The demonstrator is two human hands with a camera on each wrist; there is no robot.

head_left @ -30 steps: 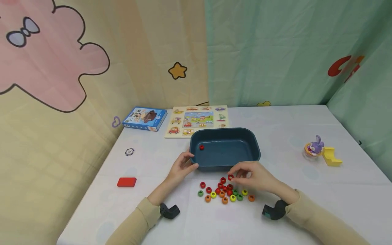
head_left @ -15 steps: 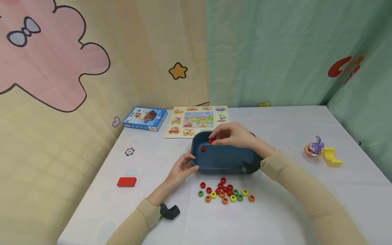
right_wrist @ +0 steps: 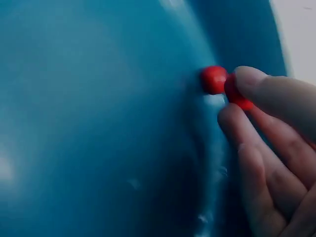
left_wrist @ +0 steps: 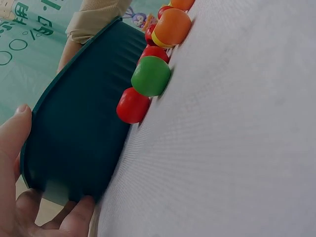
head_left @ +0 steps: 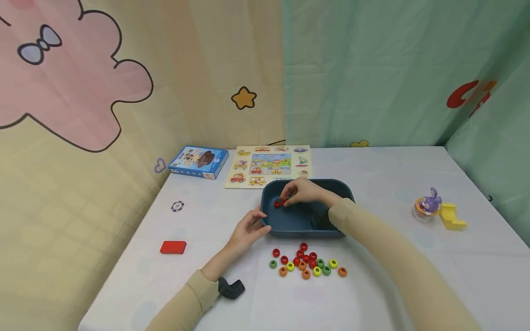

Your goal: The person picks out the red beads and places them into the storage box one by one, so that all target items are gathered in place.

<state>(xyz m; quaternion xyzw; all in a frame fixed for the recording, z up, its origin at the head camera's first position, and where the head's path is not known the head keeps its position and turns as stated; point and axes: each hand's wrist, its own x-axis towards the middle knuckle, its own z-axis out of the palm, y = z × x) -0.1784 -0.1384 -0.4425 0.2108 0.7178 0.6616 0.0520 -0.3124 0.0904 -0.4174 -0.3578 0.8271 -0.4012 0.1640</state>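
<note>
A dark blue rectangular tray (head_left: 290, 225) stands mid-table. My left hand (head_left: 250, 227) holds its left end, the thumb at the rim and the fingertips against the wall in the left wrist view. Inside the tray, my right hand (head_left: 304, 190) pinches a red bead (right_wrist: 236, 94) between thumb and fingers. Right beside that bead, another red bead (right_wrist: 213, 80) lies on the tray floor near its left wall. In front of the tray, several loose beads are scattered on the cloth, among them a green bead (left_wrist: 151, 76), an orange bead (head_left: 342, 272) and a yellow bead (head_left: 333, 264).
Behind the tray lie a picture puzzle board (head_left: 244, 184) and a blue box (head_left: 198, 162). A printed chip (head_left: 177, 206) and a red block (head_left: 173, 247) are at left. A purple rabbit toy (head_left: 430, 202) and a yellow piece (head_left: 451, 217) stand at right.
My right hand has carried a red bead from the front pile into the tray, lowering it beside the other red bead. My left hand keeps its hold on the tray.
</note>
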